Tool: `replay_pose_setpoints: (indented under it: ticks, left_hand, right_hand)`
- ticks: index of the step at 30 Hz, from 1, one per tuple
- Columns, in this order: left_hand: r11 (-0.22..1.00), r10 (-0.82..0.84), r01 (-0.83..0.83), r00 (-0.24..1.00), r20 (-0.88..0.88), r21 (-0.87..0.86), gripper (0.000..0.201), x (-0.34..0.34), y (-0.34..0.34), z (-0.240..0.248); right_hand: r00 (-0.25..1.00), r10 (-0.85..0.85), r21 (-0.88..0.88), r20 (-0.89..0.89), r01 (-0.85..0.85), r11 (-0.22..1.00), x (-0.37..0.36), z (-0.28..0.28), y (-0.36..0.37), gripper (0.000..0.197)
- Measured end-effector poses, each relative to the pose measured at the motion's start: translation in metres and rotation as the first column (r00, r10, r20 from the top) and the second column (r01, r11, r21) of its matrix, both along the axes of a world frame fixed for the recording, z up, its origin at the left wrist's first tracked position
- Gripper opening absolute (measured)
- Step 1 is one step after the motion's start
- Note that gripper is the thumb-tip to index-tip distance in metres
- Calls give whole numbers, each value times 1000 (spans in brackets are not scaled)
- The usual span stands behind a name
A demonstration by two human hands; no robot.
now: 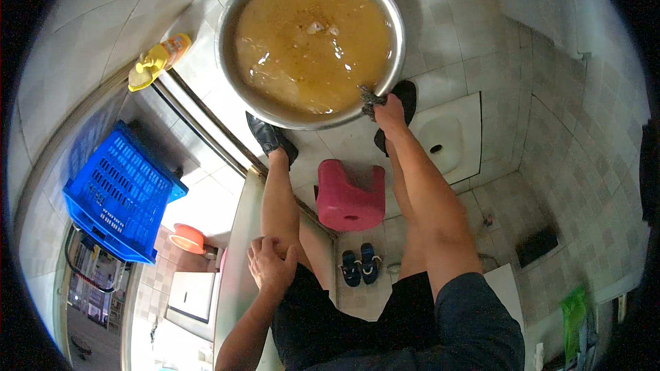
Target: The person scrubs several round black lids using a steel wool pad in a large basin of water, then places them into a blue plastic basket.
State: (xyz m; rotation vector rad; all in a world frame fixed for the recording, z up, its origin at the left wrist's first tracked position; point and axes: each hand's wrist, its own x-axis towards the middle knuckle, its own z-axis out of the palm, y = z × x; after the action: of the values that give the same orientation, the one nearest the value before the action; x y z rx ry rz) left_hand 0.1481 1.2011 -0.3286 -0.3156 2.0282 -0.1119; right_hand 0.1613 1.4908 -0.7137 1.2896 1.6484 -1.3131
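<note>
A wide metal basin (234, 20) full of murky brown water stands on the tiled floor in front of me. My right hand (389, 113) reaches to its near right rim and is closed on a small dark wet cloth (370, 99) that hangs over the edge. My left hand (269, 264) rests on my left thigh, fingers curled over the leg, holding nothing. My feet in black shoes (269, 136) stand close to the basin's near edge.
A pink plastic stool (347, 199) sits between my legs. A white squat pan (450, 139) lies right of the basin. At left are a blue crate (117, 192), a yellow bottle (157, 60) and an orange bowl (187, 239). Small blue slippers (360, 265) lie below the stool.
</note>
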Motion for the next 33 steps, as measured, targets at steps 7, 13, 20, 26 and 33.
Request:
replay_pose_setpoints:
  ticks: [7, 13, 20, 26, 33]
  left_hand:
    - [997, 59, -56, 997, -50, 52, 41, 21, -24, -3]
    - [992, 44, -36, 997, -66, 121, 44, 28, -34, -6]
    - [988, -57, 59, 998, -15, 146, 46, 13, -30, -5]
    - [839, -370, 305, 927, 60, 449, 34, 19, -17, -117]
    - [682, -667, 386, 677, 311, 621, 48, 117, 45, -262]
  right_hand:
    - [982, -51, -74, -184, 38, 997, -8, -4, -53, 11]
    - [931, -348, -274, -109, 308, 911, -42, 37, -69, 12]
    - [931, -361, -385, -59, 313, 868, -50, 38, -99, 17]
    - [995, 33, -408, -91, -67, 910, -47, 53, -60, 23]
    - [947, 180, -154, -265, -226, 962, -68, 193, -27, 30]
